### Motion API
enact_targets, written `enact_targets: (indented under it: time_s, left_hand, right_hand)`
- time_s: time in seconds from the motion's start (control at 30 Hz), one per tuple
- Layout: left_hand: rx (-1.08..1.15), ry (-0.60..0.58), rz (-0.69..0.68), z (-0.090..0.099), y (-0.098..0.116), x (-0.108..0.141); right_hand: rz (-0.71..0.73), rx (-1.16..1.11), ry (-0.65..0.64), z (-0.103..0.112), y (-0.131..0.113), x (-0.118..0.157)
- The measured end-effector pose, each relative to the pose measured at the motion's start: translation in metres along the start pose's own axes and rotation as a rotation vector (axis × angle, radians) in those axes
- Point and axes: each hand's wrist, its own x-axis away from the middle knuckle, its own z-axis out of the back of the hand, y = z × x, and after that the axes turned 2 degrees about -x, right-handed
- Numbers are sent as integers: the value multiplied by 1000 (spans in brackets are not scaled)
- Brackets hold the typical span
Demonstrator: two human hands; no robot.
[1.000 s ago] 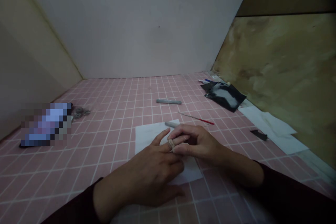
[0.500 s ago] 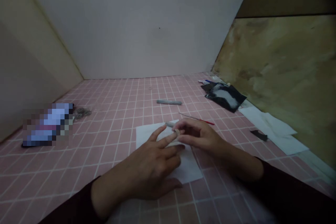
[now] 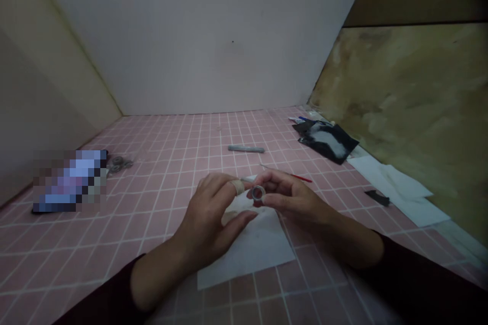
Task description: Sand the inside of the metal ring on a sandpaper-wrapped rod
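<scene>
My right hand (image 3: pixel 293 195) pinches a small grey ring (image 3: pixel 258 193) between thumb and fingers, its round opening facing me. Just left of it is my left hand (image 3: pixel 209 213), thumb stretched out apart from the fingers. A beige band (image 3: pixel 238 187) wraps one left finger. The left fingertips reach close to the ring; whether they touch it I cannot tell. Both hands are above a white paper sheet (image 3: pixel 247 259) with faint smudges. A thin grey piece on the paper's far edge is mostly hidden by my fingers.
Beyond the hands lie a grey bar (image 3: pixel 246 149) and a thin red-handled tool (image 3: pixel 303 178). On the right are a black sheet with whitish powder (image 3: pixel 331 142), white papers (image 3: pixel 400 188) and a dark curved piece (image 3: pixel 377 197). A blurred phone (image 3: pixel 72 183) and several grey rings (image 3: pixel 119 163) lie left.
My left hand has turned and drawn back, its thumb now lifted and the beige band showing. The ring now faces me in my right fingers, which were at the left fingertips before.
</scene>
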Motion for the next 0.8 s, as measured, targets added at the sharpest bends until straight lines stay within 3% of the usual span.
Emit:
enact_targets:
  time_s: [0.2,0.37,0.47,0.57,0.67,0.73,0.8]
  left_hand:
    - [50,-8,-35,-5,-3,3]
    - [33,-7,-37,0,-1,1]
    - [16,-4,-18,2,-3,2]
    - [5,-18,15,1,-7,5]
    - [21,-22,34,0,-10,7]
    - [42,-25,56,-1,-11,8]
    - [63,-31,87,0,-11,7]
  right_hand:
    - [-48,-97,-74,-8,9,0]
    - [-72,-28,-69,-9,6,0]
    - [9,88,52,0,-8,-1]
    - [171,144,268,20,-25,-2]
    - [237,142,455,38,-38,-4]
    - [239,212,504,44,-40,-6]
    - [228,434,469,46,-37,-6]
